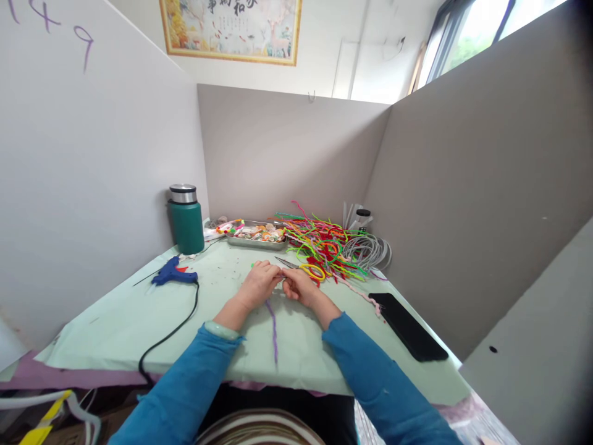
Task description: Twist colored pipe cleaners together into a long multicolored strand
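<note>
My left hand (260,283) and my right hand (301,287) meet over the middle of the table, fingertips pinched close together. A fuzzy purple pipe cleaner (274,327) runs between them, and its free end hangs down toward the table's front edge. A small green tip (253,266) shows beside the left hand; I cannot tell what it belongs to. The fingers hide most of what lies between them. Just beyond the right hand lie yellow-handled scissors (312,271), their blades pointing left.
At the back is a pile of colourful pipe cleaners (324,238), beside a metal tray (257,245) of small pieces and a grey coil (368,252). A blue glue gun (173,274) with a black cord and a green bottle (186,225) stand left. A black phone (410,327) lies right. Partitions enclose three sides.
</note>
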A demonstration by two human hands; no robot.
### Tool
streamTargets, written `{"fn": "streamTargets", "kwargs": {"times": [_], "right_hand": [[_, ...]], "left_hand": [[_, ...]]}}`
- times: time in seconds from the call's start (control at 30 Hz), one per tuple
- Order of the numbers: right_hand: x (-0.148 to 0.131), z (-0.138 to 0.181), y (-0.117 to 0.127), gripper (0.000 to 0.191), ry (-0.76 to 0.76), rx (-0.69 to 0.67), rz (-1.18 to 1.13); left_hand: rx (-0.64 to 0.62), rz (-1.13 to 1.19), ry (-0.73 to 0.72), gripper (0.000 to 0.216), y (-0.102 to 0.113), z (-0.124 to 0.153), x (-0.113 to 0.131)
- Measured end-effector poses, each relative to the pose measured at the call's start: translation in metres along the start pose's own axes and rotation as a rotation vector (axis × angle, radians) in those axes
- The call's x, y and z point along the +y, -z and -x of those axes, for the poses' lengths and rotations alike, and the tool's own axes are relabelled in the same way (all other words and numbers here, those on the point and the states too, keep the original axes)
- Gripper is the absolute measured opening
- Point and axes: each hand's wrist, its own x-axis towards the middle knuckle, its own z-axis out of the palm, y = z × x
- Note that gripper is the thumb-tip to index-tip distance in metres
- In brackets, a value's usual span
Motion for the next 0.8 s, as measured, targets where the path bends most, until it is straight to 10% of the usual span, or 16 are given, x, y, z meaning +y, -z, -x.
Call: {"fn": "streamTargets", "kwargs": {"times": [0.8], "right_hand": [[-0.0016, -0.0011, -0.0054, 0.024, 0.187, 0.226, 0.004]], "left_hand": [[0.021, 0.096, 0.152, 0.013, -0.0014, 0.0020, -0.0019]]}}
